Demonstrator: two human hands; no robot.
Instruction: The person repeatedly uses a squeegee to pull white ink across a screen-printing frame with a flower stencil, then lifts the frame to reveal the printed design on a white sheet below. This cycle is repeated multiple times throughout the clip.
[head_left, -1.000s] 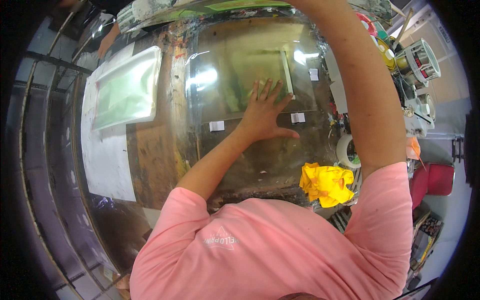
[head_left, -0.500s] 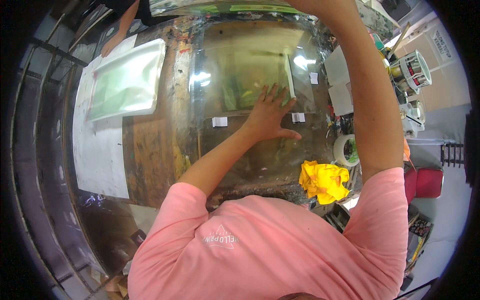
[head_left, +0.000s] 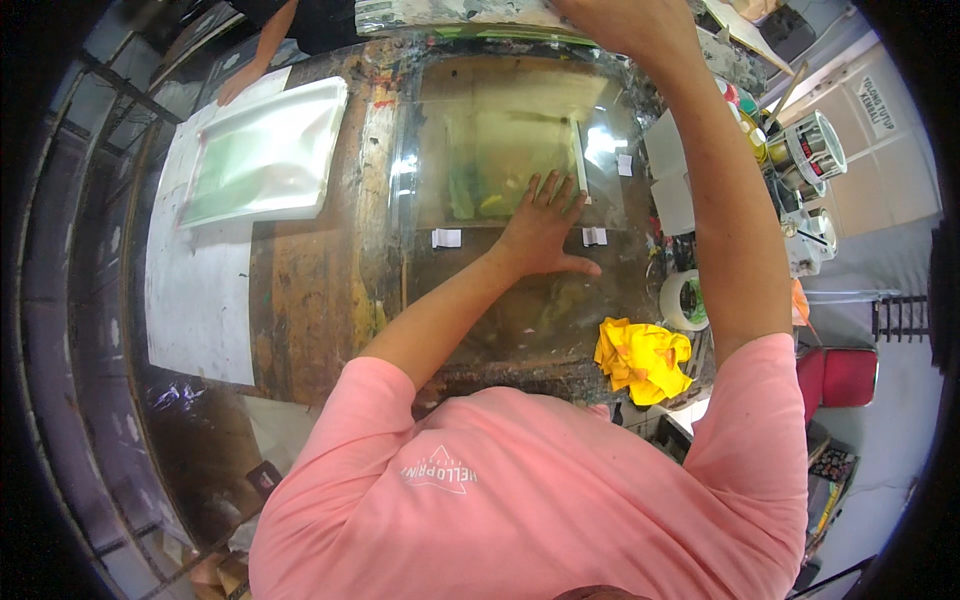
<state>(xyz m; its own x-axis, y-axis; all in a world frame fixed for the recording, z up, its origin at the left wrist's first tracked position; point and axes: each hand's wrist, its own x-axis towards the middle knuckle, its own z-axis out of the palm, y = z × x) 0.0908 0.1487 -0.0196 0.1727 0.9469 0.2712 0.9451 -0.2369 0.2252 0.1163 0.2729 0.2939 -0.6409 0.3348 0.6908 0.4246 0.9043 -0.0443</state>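
The left hand (head_left: pixel 540 240) is resting palm down near the middle of the frame, its fingers spreading apart and grasping nothing, on a glossy clear sheet (head_left: pixel 490 130) that is covering the upper centre. Its index fingertip is lying right by the lower end of a narrow white strip (head_left: pixel 579 150); whether they are touching is hard to tell. Small white tabs (head_left: pixel 446 238) are sitting to either side of the wrist, with another one showing farther up on the right. The right hand (head_left: pixel 622 25) is reaching to the top edge, next to a paint-stained board (head_left: pixel 450 14); its fingers are running out of sight, so I cannot tell whether they are gripping. Right of centre, a crumpled yellow cloth (head_left: pixel 643 362) is lying just below a roll of tape (head_left: pixel 671 300), and white cards (head_left: pixel 668 150) are lying above that. Cans (head_left: pixel 815 145) are crowding the upper right, and a red chair (head_left: pixel 848 377) is standing beneath them. Toward the upper left, a shiny clear-covered pack (head_left: pixel 265 150) is lying over white paper (head_left: pixel 200 320) on the stained wooden table (head_left: pixel 300 320), while a co-worker's hand (head_left: pixel 236 85) is resting near the paper's top edge.
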